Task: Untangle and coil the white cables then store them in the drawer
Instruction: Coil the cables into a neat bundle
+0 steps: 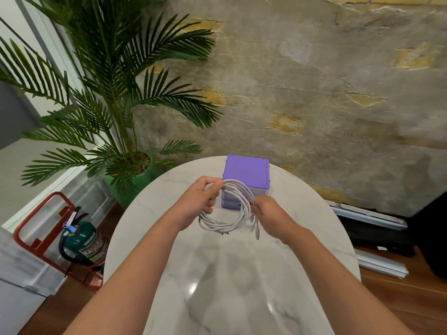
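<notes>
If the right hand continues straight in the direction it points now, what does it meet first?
The right hand points up-left, so it would likely first meet the purple drawer unit just behind the white cables it grips; depth is unclear.

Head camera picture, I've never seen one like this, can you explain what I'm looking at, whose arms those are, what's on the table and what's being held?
This is a single wide-angle picture from a camera worn on a person's head, looking forward and down, so the two bare arms reaching in from the bottom are the wearer's own. There is no machine. The left hand has its fingers curled round the top of a coil of white cables. The right hand pinches the coil's right side, where loose plug ends dangle. The coil is held above a round white marble table. At the table's far edge stands a small purple drawer unit, its drawers apparently shut. Beside the table are a potted palm and a green fire extinguisher.
</notes>
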